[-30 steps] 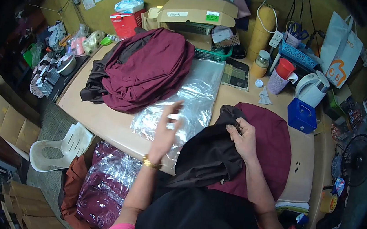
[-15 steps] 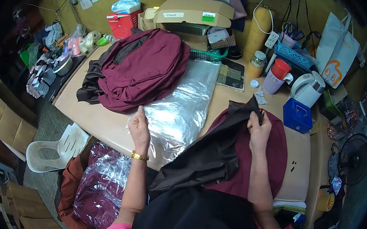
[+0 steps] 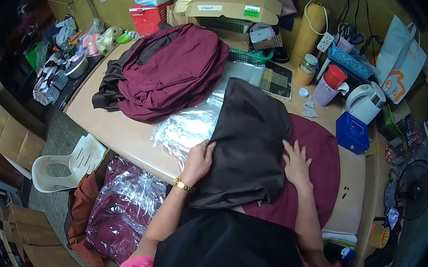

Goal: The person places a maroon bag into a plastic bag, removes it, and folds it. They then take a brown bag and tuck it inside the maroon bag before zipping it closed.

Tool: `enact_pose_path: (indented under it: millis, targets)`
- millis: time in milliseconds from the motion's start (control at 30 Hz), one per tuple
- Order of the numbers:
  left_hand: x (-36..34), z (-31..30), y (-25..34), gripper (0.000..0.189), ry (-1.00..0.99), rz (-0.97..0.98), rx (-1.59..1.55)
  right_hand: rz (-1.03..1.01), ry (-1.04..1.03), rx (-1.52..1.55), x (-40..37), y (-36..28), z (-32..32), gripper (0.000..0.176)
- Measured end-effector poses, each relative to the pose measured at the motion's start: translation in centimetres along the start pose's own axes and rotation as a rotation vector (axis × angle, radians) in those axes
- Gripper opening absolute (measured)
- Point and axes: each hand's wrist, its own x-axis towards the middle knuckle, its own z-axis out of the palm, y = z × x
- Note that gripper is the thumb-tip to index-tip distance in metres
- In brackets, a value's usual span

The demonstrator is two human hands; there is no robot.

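Note:
A dark brown cloth [image 3: 249, 142] lies spread before me, partly over a maroon cloth [image 3: 319, 167] on the table and partly over clear plastic sheets [image 3: 186, 131]. At its left edge, my left hand [image 3: 198, 162], with a gold watch at the wrist, has its fingers closed on the fabric. My right hand [image 3: 297, 166] rests at the right edge of the brown cloth, fingers spread, beside the maroon one. Farther back on the left sits a heaped pile of maroon cloth [image 3: 173, 73] with dark brown fabric along its left side.
A blue metal box [image 3: 352, 133], an electric kettle [image 3: 365, 103] and a lilac cup [image 3: 325, 95] stand at the back right. A cardboard box [image 3: 234, 8] is at the back. Plastic-wrapped maroon cloth [image 3: 126, 212] and a white chair [image 3: 69, 166] are left below the table edge.
The brown cloth was gathered and lifted by my right hand; now it lies spread out farther left. My left hand came right and took its edge. My right hand lowered and opened.

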Motion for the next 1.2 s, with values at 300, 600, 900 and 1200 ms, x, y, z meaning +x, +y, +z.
enact_pose_path:
  millis: [300,600,900,1200]
  targets:
    - [1.7,-6.2,-3.6,0.048,0.257,-0.086,-0.029,-0.148,0.202,-0.121,7.4,6.5,1.0,0.047]
    - [-4.2,0.3,0.4,0.056,-0.22,-0.181,0.179,-0.414,0.273,0.333,1.8,-6.0,-5.2,0.023]
    - [-3.9,-1.7,-1.1,0.038,-0.463,-0.236,-0.199,-0.504,0.227,0.566,1.5,-9.8,7.4,0.018]
    - [-5.9,-3.2,-2.6,0.03,-0.407,-0.299,-0.247,-0.435,0.347,0.585,2.8,-8.4,7.7,0.008]
